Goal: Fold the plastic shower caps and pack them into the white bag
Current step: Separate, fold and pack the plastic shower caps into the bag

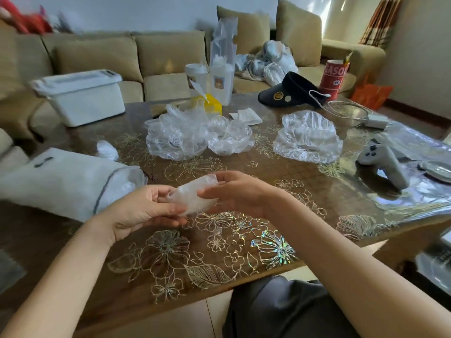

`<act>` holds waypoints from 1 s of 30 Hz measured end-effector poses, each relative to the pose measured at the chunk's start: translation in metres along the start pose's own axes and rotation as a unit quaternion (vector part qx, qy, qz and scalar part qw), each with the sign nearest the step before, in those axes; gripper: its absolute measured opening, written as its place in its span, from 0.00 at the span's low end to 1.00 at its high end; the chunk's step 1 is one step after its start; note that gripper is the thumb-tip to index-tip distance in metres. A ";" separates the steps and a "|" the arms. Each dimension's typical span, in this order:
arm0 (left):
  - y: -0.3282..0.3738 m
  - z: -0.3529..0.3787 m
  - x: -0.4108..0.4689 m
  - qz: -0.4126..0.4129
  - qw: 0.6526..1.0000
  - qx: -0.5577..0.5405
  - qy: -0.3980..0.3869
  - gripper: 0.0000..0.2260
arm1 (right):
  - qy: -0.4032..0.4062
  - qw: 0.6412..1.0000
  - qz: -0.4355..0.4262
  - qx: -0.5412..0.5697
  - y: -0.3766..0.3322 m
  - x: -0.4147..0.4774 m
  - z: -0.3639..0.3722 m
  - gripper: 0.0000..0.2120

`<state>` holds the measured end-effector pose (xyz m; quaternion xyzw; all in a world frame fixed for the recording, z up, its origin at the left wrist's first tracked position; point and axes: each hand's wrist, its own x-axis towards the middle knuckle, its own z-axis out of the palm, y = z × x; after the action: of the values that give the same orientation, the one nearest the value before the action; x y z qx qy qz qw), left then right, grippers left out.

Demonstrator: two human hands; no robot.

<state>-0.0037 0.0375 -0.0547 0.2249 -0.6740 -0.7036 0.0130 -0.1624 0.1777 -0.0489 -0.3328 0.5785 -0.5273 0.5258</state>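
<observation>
Both hands, left [144, 209] and right [234, 191], pinch a translucent, crinkled shower cap [195, 195] folded into a small flat packet.

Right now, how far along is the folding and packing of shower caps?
Done: crumpled plastic shows inside the open mouth of the white bag. In hand: the left hand and right hand hold one folded cap between them. Left: that cap is not packed, and unfolded caps lie in a middle heap and a right heap.

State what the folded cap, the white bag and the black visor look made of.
Folded cap: thin clear plastic film, crinkled, glossy. White bag: soft fuzzy fabric, probably fleece, matte, grey piping. Black visor: smooth stiff plastic or coated cloth, slight sheen.
</observation>
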 end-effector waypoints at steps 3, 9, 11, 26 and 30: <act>0.003 -0.009 -0.030 -0.007 0.998 0.007 0.060 0.40 | 0.001 1.000 -0.003 -0.008 0.003 0.018 0.030 0.11; 0.010 -0.022 -0.074 0.070 0.885 0.266 0.376 0.08 | 0.099 0.988 0.000 0.117 0.003 0.057 0.072 0.06; 0.010 -0.028 -0.073 0.095 0.808 0.368 0.451 0.13 | 0.102 0.988 -0.008 0.112 0.001 0.062 0.078 0.05; -0.033 -0.058 -0.024 0.036 0.771 0.500 0.392 0.23 | 0.092 0.995 -0.024 -0.007 0.017 0.047 0.071 0.12; -0.024 -0.063 -0.034 0.047 0.811 0.440 0.383 0.22 | 0.073 0.997 -0.016 0.002 0.018 0.050 0.087 0.13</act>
<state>0.0548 -0.0083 -0.0672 0.4256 -0.8618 -0.1869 0.2030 -0.0869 0.1124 -0.0694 -0.3012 0.6092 -0.5595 0.4744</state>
